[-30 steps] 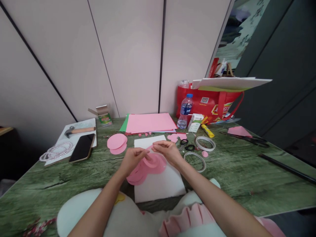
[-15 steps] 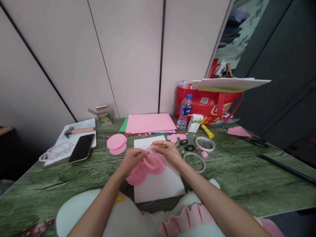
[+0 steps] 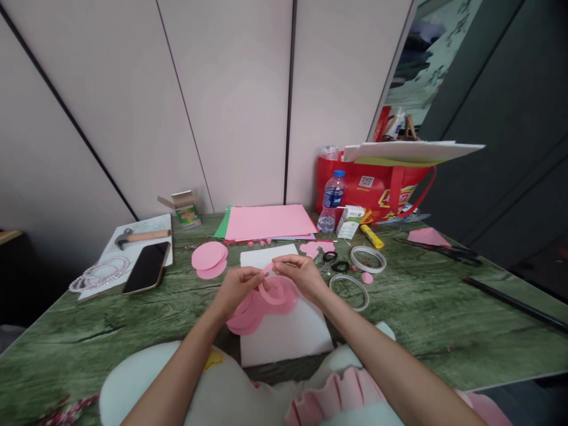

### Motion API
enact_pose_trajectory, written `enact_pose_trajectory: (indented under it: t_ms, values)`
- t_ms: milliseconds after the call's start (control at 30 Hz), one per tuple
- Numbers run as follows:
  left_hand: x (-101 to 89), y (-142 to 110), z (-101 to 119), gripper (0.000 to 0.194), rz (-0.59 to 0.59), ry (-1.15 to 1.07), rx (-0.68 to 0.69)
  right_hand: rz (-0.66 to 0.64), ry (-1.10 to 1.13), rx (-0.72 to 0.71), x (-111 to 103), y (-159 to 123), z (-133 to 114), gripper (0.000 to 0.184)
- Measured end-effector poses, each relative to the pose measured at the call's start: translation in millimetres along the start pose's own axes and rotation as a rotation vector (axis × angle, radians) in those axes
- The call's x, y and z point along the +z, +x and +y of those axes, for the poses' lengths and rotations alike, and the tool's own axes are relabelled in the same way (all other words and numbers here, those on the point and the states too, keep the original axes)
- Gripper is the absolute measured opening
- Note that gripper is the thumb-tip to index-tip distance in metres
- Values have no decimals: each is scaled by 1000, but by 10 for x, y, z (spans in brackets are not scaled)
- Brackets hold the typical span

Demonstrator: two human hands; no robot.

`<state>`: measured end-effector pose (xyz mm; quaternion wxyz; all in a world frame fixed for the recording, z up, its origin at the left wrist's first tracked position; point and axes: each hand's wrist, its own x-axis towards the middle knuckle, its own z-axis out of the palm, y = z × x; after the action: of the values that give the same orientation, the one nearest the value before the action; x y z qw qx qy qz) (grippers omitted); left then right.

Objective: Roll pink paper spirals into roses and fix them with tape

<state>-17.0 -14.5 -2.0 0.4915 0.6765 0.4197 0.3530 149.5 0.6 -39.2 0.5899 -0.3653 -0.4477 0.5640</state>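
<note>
My left hand (image 3: 238, 289) pinches a curled pink paper strip (image 3: 270, 297) between thumb and fingertips. On the other side of the curl, my right hand (image 3: 304, 276) has its thumb and fingers closed on the strip's upper end. The strip hangs in loops over a white foam-like board (image 3: 286, 343) in front of me. Beneath and left of it, several pink paper rounds (image 3: 245, 324) overlap the board's left edge. Fingers partly cover the top of the strip.
Pink paper circles (image 3: 208, 257) lie left of the board, near a phone (image 3: 148, 267) and a hammer (image 3: 144, 236). Behind are pink sheets (image 3: 270, 222). On the right stand tape rolls (image 3: 368, 259), small scissors (image 3: 329, 260), a water bottle (image 3: 331, 201) and a red bag (image 3: 355, 177).
The pink strip's loop has tightened and shifted slightly between my fingers. Both hands have stayed nearly in place, and the things on the table have not moved.
</note>
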Motion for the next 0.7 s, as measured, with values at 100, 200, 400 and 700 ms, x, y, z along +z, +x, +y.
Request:
enact_pose_trajectory:
  t_ms: [100,200,400,700]
  values:
    - [1,4,-19,24,27,-30,-16,-30,4,17,4,-3,7,27]
    - [-5,7,-41,24,28,-30,-16,-61,4,19,3,-9,10,27]
    - [-11,12,-38,23,5,4,-5,-53,8,14,0,-23,-18,24]
    - [4,2,-22,22,-18,-1,-12,-5,-4,-12,13,-29,-41,19]
